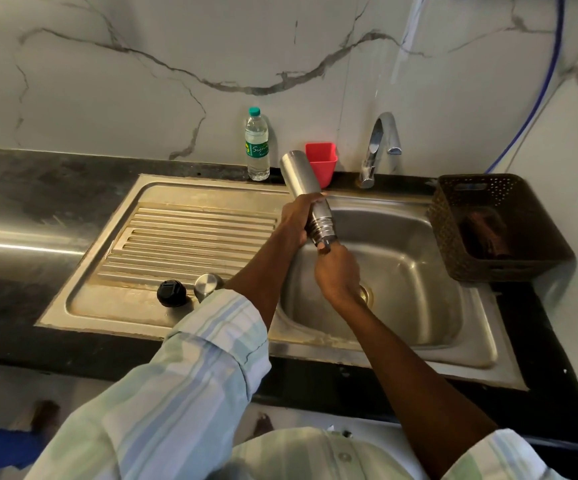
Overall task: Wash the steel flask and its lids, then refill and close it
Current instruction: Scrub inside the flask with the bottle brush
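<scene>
The left hand (pixel 292 220) has its grip closed around the middle of the cylindrical brushed-steel flask (pixel 306 194), tipped mouth-down over the stainless sink basin (pixel 419 271), probably so it drains. The right hand (pixel 338 271) pinches at the ribbed mouth end; what it holds cannot be made out. The black round inner lid (pixel 171 293) and steel cap (pixel 208 286) wait on the draining board, clear of the work.

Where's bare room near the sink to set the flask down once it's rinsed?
The ribbed drainboard is bare from its back edge down to the black lid and steel lid at its front. The dark counter to its left is also free. Crowded: behind the basin, with the water bottle, red cup and tap; the basket fills the right.
</scene>
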`<state>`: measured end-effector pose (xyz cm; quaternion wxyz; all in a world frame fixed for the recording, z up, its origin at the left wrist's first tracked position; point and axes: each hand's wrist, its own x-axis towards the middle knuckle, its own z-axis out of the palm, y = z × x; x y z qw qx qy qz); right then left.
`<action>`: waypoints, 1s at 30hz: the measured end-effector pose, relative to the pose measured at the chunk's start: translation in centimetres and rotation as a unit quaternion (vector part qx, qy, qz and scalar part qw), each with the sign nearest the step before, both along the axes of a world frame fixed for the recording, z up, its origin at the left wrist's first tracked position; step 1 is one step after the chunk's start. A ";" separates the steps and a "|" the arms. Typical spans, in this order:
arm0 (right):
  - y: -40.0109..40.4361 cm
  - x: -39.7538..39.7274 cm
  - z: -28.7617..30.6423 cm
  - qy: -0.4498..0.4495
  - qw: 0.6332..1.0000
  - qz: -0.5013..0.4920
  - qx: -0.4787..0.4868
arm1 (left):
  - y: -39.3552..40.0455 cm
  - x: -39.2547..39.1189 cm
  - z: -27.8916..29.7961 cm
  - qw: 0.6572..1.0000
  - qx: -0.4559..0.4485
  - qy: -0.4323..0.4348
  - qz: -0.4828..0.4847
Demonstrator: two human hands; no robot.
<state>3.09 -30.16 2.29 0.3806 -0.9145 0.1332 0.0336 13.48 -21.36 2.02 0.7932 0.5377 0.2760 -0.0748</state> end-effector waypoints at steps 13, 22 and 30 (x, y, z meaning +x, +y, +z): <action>-0.7 0.8 1.1 0.003 0.997 0.026 0.077 | -0.7 -0.5 2.0 1.000 0.018 0.001 -0.023; -1.0 -0.7 0.6 -0.027 0.999 0.025 0.001 | -0.6 -0.4 1.3 1.000 0.027 0.015 -0.005; -2.2 1.7 -0.5 0.096 0.909 -0.030 0.404 | 0.4 -1.2 1.6 0.998 -0.045 0.000 -0.051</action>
